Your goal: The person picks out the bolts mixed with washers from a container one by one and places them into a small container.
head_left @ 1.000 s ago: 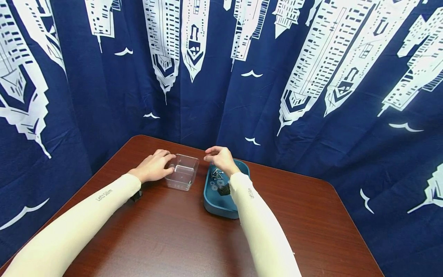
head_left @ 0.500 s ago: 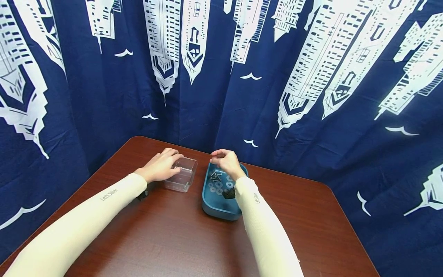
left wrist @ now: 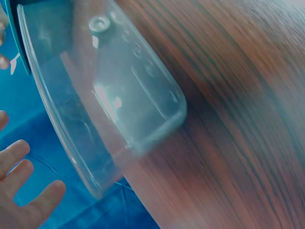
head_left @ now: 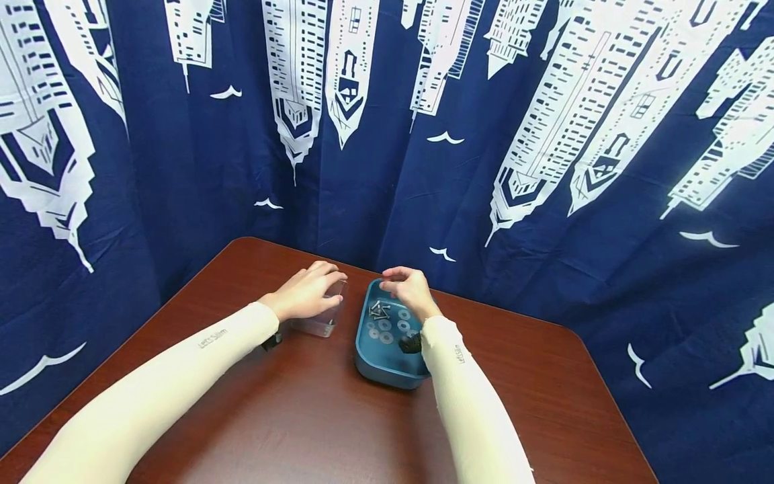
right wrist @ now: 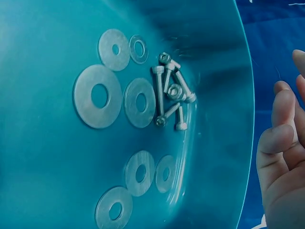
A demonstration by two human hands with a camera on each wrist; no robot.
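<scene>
My left hand (head_left: 307,296) is over a clear plastic container (head_left: 314,328), hiding much of it. In the left wrist view its fingers (left wrist: 47,202) are spread beside the container's rim, holding nothing. A small round form (left wrist: 99,24) shows at the container's far end; I cannot tell what it is. My right hand (head_left: 414,292) hovers above the far end of a blue tray (head_left: 387,380). Its fingers are loosely bent, with thumb and forefinger close, and nothing visible between them. Several bolts (right wrist: 171,93) lie piled in the tray beside several flat washers (right wrist: 97,95).
The container and tray stand side by side on a brown wooden table (head_left: 302,417), near its back edge. Behind hangs a dark blue curtain (head_left: 363,202) printed with white buildings. Dark wrist cameras (head_left: 411,344) sit under the cream sleeves (head_left: 478,396).
My left hand has moved right, covering more of the clear container. My right hand has shifted right and slightly nearer, from beside the tray's far corner to over the tray. The head view has shifted slightly.
</scene>
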